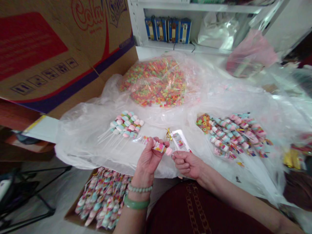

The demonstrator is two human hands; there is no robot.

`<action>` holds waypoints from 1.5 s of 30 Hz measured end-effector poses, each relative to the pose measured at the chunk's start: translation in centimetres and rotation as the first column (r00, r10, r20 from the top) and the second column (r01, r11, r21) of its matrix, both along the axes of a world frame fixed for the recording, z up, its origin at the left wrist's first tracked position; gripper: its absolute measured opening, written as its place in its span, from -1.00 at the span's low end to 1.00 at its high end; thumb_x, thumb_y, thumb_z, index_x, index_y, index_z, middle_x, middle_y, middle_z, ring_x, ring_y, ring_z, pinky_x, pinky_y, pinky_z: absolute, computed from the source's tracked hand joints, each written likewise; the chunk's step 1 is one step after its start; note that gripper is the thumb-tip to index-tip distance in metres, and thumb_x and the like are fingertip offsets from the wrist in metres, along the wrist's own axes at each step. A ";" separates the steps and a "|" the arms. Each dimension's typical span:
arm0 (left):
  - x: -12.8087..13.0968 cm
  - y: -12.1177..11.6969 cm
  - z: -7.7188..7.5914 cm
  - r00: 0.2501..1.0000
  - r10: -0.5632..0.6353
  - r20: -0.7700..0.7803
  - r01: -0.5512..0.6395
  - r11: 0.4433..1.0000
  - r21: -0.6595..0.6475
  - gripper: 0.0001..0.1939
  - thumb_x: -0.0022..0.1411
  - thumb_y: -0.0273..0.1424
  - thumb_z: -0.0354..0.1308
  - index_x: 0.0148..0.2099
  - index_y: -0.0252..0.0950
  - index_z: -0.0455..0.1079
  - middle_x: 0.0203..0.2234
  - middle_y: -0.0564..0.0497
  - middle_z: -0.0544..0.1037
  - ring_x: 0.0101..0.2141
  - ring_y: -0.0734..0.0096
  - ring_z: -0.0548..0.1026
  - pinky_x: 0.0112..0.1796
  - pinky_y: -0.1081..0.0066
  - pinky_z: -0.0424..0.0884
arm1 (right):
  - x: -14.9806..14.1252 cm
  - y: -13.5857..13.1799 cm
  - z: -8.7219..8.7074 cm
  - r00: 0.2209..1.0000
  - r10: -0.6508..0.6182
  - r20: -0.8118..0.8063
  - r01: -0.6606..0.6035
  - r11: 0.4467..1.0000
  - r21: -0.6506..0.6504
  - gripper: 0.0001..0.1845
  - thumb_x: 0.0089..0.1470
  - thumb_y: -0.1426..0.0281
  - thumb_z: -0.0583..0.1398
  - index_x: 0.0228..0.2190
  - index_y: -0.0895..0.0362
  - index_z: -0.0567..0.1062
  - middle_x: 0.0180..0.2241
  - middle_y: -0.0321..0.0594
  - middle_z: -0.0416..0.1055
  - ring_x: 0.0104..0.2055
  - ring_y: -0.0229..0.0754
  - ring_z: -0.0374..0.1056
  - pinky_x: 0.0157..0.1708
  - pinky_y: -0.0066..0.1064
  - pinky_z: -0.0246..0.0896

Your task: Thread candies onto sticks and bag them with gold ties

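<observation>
Over the near part of the plastic-covered table, my left hand [149, 158] is closed around a marshmallow skewer [168, 151] with a printed clear wrapper over part of it. A pink marshmallow shows at the end facing right. My right hand [186, 163] is pinched at that end, where the stick would be; its fingers hide the stick. Just beyond the hands are gold twist ties [168, 134] and a white packet of printed wrappers [180, 140]. To the left lie unwrapped marshmallow skewers [126, 123], their white sticks pointing toward me.
Wrapped skewers [234, 133] are piled at the right, beside loose candy rings [204, 123]. A large clear bag of colourful rings [158, 83] lies at the back. A tall carton [97, 42] stands back left. Below the table edge, a box [73, 208] holds many finished-looking skewers.
</observation>
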State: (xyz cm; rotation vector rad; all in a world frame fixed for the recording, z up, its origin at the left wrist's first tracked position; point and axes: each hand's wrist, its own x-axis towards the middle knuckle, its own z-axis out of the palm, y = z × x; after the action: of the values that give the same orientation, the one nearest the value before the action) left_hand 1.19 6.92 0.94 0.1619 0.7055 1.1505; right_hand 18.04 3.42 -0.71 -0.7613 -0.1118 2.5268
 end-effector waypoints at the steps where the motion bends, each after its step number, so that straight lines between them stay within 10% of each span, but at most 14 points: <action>1: 0.1 -0.1 0.0 1.000 -0.003 -0.003 0.003 1.000 -0.005 -0.75 0.05 -0.26 0.33 -0.39 -0.34 0.41 -0.50 0.02 0.49 -0.35 0.27 0.53 -0.22 0.29 0.45 | -0.1 0.0 0.1 0.999 -0.002 0.040 0.001 1.000 0.030 -0.90 -0.03 0.46 0.21 -0.44 0.19 0.35 -0.75 -0.56 0.03 -0.79 -0.52 -0.25 -0.79 -0.62 -0.47; 12: 1.4 -0.3 0.3 0.996 -0.086 0.037 0.087 0.995 -0.048 -0.66 0.25 -0.15 0.08 -0.30 -0.35 0.45 -0.43 -0.06 0.55 -0.37 0.29 0.53 -0.33 0.30 0.48 | -1.8 -0.7 1.7 0.830 -0.337 0.445 0.101 0.875 0.474 -0.79 -0.07 0.26 0.22 -0.46 0.17 0.40 -0.77 -0.49 0.20 -0.80 -0.47 -0.12 -0.80 -0.57 -0.36; 18: -0.7 0.8 -0.1 0.981 0.115 -0.155 -0.134 0.984 -0.118 -0.83 0.29 -0.39 0.08 -0.24 -0.36 0.45 -0.41 -0.07 0.59 -0.38 0.36 0.55 -0.31 0.37 0.51 | -0.8 -0.6 1.1 0.777 -0.300 0.554 -0.021 0.867 0.498 -0.86 -0.06 0.31 0.16 -0.48 0.14 0.40 -0.76 -0.46 0.24 -0.79 -0.44 -0.08 -0.77 -0.54 -0.31; 23: -1.0 0.5 0.1 0.943 0.106 -0.316 -0.143 0.985 -0.096 -0.85 0.30 -0.45 0.02 -0.22 -0.37 0.41 -0.42 -0.11 0.59 -0.41 0.31 0.57 -0.42 0.39 0.51 | -0.6 -0.4 0.2 0.575 -0.353 0.738 -0.264 0.774 0.576 -0.86 0.02 0.38 0.09 -0.52 0.13 0.40 -0.75 -0.45 0.25 -0.73 -0.40 0.04 -0.65 -0.54 -0.07; 26: -0.5 0.2 0.2 0.942 0.103 -0.321 -0.146 0.983 -0.114 -0.80 0.33 -0.45 -0.05 -0.22 -0.38 0.39 -0.43 -0.11 0.59 -0.42 0.32 0.57 -0.42 0.38 0.52 | -0.4 -0.4 -0.1 0.402 -0.456 0.794 -0.464 0.645 0.607 -0.81 0.09 0.41 0.06 -0.50 0.12 0.42 -0.70 -0.41 0.30 -0.61 -0.34 0.23 -0.49 -0.52 0.06; 31: 0.9 -0.5 0.4 0.954 0.085 -0.288 -0.117 0.988 -0.097 -0.70 0.35 -0.31 -0.04 -0.21 -0.42 0.42 -0.38 -0.16 0.59 -0.35 0.30 0.58 -0.30 0.35 0.52 | -0.2 -1.1 0.0 0.107 -0.724 0.682 -0.866 0.268 0.422 -0.78 0.19 0.42 0.03 -0.31 0.10 0.49 -0.44 -0.26 0.50 -0.42 -0.24 0.38 -0.45 -0.46 0.00; 37: 2.7 -1.3 -0.3 0.954 0.082 -0.290 -0.079 0.997 0.021 -0.70 0.17 -0.21 0.20 -0.38 -0.39 0.43 -0.43 -0.07 0.56 -0.37 0.33 0.55 -0.27 0.37 0.47 | -0.4 -2.0 -0.1 0.132 -0.878 0.461 -0.938 0.040 0.345 -0.72 0.18 0.53 -0.02 -0.29 0.15 0.48 -0.49 -0.21 0.47 -0.46 -0.22 0.36 -0.48 -0.42 -0.02; 40: 3.8 -1.9 -0.5 0.968 0.065 -0.243 -0.064 0.998 0.009 -0.69 0.12 -0.19 0.24 -0.43 -0.37 0.42 -0.45 -0.03 0.55 -0.38 0.37 0.53 -0.27 0.39 0.45 | -0.7 -1.8 -0.1 0.147 -0.853 0.502 -0.882 0.117 0.456 -0.72 0.20 0.49 -0.03 -0.32 0.16 0.47 -0.46 -0.18 0.48 -0.43 -0.23 0.37 -0.46 -0.45 0.03; 45: 4.7 -2.7 -0.9 0.980 -0.136 -0.143 0.131 0.991 -0.041 -0.67 0.13 -0.17 0.23 -0.28 -0.38 0.47 -0.45 -0.02 0.53 -0.50 0.46 0.45 -0.47 0.45 0.38 | -0.9 -0.7 0.5 0.366 -0.643 0.673 -0.448 0.512 0.733 -0.79 0.17 0.36 0.03 -0.40 0.10 0.43 -0.59 -0.37 0.33 -0.53 -0.31 0.27 -0.46 -0.51 0.11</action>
State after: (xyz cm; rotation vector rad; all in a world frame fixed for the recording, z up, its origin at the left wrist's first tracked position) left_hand 5.92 4.23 0.02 0.2648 0.8291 1.0057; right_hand 17.16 2.74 -0.22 -1.5200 -1.5519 1.0994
